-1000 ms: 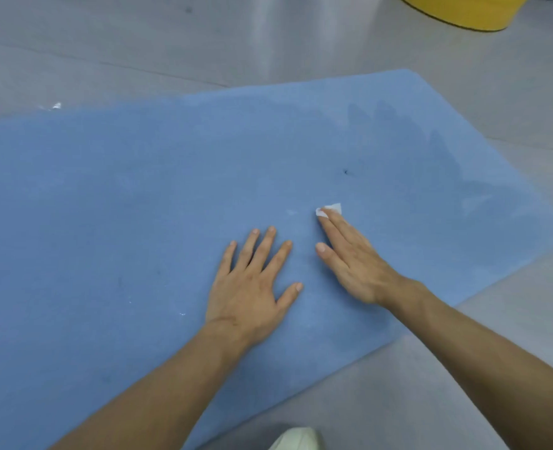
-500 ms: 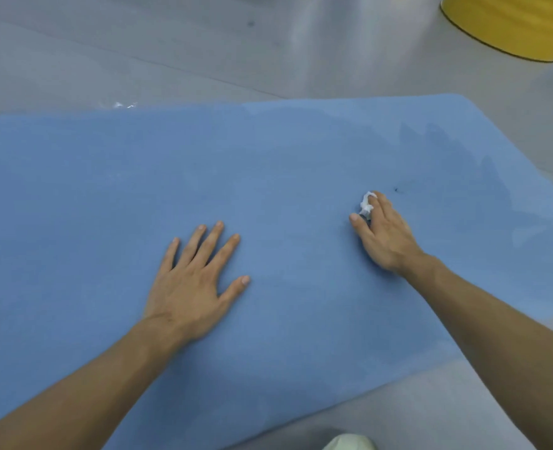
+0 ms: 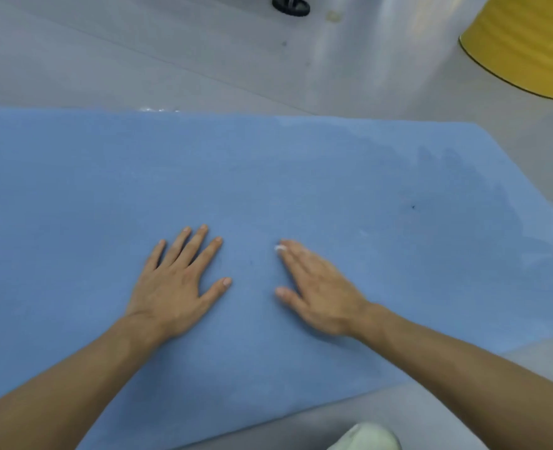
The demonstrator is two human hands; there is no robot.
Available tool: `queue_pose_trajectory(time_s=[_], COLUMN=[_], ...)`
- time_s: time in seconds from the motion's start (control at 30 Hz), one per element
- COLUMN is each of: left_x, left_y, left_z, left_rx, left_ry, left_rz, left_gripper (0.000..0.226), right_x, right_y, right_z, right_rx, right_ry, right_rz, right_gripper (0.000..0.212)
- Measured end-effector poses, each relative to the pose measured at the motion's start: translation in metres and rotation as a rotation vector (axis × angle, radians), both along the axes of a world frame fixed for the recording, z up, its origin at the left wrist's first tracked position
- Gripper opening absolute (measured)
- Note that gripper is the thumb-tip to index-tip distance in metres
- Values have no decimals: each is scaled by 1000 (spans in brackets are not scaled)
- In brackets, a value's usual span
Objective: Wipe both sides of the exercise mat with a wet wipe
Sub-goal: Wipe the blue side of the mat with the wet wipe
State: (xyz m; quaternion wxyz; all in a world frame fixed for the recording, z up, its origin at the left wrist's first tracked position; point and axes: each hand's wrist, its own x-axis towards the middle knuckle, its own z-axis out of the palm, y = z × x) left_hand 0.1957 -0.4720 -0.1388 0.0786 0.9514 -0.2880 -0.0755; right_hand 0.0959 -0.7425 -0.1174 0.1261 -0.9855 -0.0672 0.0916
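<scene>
A blue exercise mat [image 3: 73, 190] lies flat on the grey floor and fills most of the view. My left hand [image 3: 179, 284] rests palm down on it with fingers spread, holding nothing. To its right, my right hand [image 3: 317, 287] presses flat on the mat over a white wet wipe [image 3: 280, 248]. Only a small corner of the wipe shows at the fingertips. Darker damp streaks mark the mat's right part [image 3: 463, 190].
A yellow round container [image 3: 525, 43] stands on the floor at the far right. A black wheel [image 3: 290, 6] sits at the top edge. A pale shoe tip [image 3: 366, 436] shows at the bottom, just off the mat's near edge.
My right hand has slid left across the mat with the wipe, ending close beside my left hand. The left hand stays planted flat on the mat.
</scene>
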Motion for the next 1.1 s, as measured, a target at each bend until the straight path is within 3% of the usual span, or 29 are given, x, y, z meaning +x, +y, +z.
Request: queue_pose_trajectory(time_s=[0.13, 0.2, 0.4, 0.57, 0.63, 0.7, 0.87, 0.93, 1.0, 1.1], left_x=[0, 1, 1, -3, -5, -6, -3, 0, 3, 4], left_y=[12, 17, 28, 55, 69, 82, 112, 119, 120, 119], left_z=[1, 0, 0, 0, 3, 4, 2, 1, 0, -2], left_rx=[12, 2, -23, -10, -10, -11, -26, -31, -42, -52], left_ry=[-5, 0, 3, -6, 3, 8, 15, 17, 8, -13], left_rz=[6, 9, 35, 62, 65, 74, 99, 92, 83, 99], left_gripper=[79, 79, 80, 80, 80, 79, 78, 78, 76, 73], right_x=[43, 58, 50, 11, 10, 26, 83, 87, 81, 59], right_y=[-51, -52, 63, 112, 111, 100, 47, 50, 66, 101], right_z=[-10, -7, -3, 11, 8, 6, -8, -15, -17, -15], right_rx=[-81, -74, 67, 24, -20, -58, -29, -29, -17, -29], right_ry=[-59, -16, 32, 55, 60, 50, -23, -5, -24, -26], right_rz=[-385, -440, -85, 275, 312, 189, -495, -559, -467, -137], right_gripper=[86, 75, 84, 74, 77, 85, 107, 105, 95, 89])
